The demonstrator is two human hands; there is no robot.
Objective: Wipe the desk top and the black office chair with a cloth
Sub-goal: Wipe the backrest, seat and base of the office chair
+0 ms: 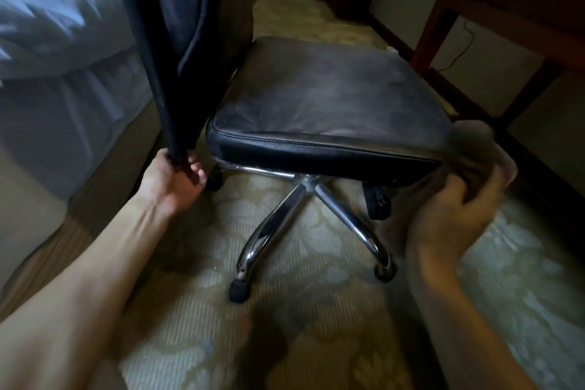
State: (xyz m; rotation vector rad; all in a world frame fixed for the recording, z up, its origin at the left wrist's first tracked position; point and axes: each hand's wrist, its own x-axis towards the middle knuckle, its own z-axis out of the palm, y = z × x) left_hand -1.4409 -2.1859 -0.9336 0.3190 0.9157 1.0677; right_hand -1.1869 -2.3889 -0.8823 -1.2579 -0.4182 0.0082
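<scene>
My left hand (177,180) grips the chair (316,95) backrest's lower edge; right hand (459,209) clutches the cloth (471,149) at the seat's right corner — brace firmly, wipe with overlapping strokes.

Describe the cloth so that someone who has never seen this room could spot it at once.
Find the black office chair standing on the patterned carpet. Follow the near edge of its seat to the right end, where the right hand holds a bunched cloth against the corner. It is the only soft, grey-brown thing there, beside black leather and a chrome base.
</scene>
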